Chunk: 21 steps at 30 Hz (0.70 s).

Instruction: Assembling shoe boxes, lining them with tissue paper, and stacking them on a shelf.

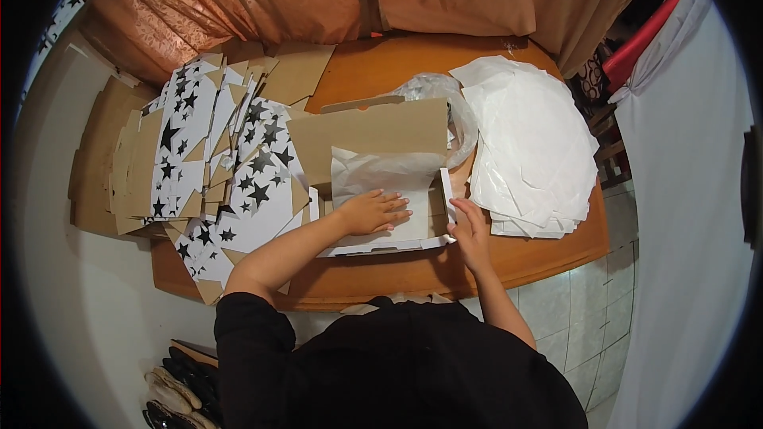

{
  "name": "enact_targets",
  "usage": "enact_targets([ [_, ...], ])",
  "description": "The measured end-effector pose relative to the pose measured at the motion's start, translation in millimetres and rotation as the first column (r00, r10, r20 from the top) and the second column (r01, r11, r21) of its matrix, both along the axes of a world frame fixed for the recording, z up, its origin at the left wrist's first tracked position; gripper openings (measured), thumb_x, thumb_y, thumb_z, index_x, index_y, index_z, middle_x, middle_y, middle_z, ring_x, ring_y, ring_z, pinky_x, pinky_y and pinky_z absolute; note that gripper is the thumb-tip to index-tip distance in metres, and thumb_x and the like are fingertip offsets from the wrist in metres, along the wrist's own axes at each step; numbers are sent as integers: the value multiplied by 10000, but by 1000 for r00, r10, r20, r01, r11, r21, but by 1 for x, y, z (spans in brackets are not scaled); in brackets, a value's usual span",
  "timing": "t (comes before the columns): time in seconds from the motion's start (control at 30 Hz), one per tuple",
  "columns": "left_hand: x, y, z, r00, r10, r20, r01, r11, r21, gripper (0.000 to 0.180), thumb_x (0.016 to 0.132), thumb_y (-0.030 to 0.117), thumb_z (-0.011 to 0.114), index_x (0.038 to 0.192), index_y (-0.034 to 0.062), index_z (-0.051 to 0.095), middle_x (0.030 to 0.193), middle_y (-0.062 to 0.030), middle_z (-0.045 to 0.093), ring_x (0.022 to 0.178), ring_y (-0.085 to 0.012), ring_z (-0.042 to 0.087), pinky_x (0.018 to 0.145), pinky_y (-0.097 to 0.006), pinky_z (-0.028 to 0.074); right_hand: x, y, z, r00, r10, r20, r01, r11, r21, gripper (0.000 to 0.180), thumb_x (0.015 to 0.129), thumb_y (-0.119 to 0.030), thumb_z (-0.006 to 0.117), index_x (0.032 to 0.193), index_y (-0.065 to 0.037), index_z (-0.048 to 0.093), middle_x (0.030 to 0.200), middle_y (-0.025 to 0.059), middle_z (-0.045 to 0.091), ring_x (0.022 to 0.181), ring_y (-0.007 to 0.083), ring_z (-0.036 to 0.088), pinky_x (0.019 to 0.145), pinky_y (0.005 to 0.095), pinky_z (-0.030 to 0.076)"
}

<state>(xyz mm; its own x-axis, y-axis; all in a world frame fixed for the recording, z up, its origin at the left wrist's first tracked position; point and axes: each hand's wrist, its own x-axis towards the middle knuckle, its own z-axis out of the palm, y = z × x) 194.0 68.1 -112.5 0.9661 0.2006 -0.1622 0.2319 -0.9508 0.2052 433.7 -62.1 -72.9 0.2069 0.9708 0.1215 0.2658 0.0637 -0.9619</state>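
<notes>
An opened cardboard box (389, 129), brown inside with white outer edges, lies before me on the table with its lid raised at the back. A sheet of white tissue paper (367, 168) lines its inside and climbs part of the lid. My left hand (373, 212) rests flat on the paper, fingers stretched toward the right. At the box's right front corner is my right hand (470, 230), its thumb and fingers on either side of the white side wall (447, 195).
Flat cardboard pieces with black stars (171, 143) are heaped on the left of the wooden table (373, 59). A thick stack of white paper (528, 143) lies to the right. Behind the box sits a clear plastic bag (461, 111). Shoes (179, 389) stand on the floor at lower left.
</notes>
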Motion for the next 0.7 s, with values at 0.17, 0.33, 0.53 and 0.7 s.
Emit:
enact_targets([
  [0.17, -6, -3, -18, 993, 24, -116, -30, 999, -44, 515, 948, 423, 333, 1409, 200, 271, 1452, -144, 260, 1336, -337, 258, 1071, -478, 249, -14, -1, 41, 765, 382, 518, -342, 923, -176, 547, 712, -359, 691, 1200, -158, 544, 1264, 54, 482, 1265, 264, 372, 1031, 565, 93],
  [0.33, -4, -4, -24, 982, 133, -137, -161, 962, -219, 515, 946, 361, 371, 1414, 169, 279, 1456, -187, 232, 1344, -392, 201, 1076, -470, 234, -28, 1, 31, 650, 534, 541, -487, 839, -243, 272, 805, -276, 614, 1052, -163, 611, 1011, 34, 634, 1151, 223, 493, 1010, 652, 48],
  [0.53, -9, 4, 27, 938, 340, -74, -284, 625, -727, 321, 867, 263, 585, 1120, 68, 614, 1092, -130, 625, 1018, -259, 588, 900, -364, 440, -31, 5, 29, 737, 525, 425, -425, 850, -313, 116, 801, -145, 614, 915, -151, 634, 874, 12, 629, 989, 207, 553, 1023, 616, 98],
  [0.7, -24, -5, 61, 940, 294, -174, -318, 570, -758, 294, 839, 310, 629, 1007, 71, 656, 1001, -91, 640, 960, -235, 591, 885, -335, 439, -33, 5, 28, 673, 482, 561, -455, 868, -200, 84, 774, -123, 631, 854, -149, 632, 848, -5, 587, 950, 191, 540, 995, 626, 132],
])
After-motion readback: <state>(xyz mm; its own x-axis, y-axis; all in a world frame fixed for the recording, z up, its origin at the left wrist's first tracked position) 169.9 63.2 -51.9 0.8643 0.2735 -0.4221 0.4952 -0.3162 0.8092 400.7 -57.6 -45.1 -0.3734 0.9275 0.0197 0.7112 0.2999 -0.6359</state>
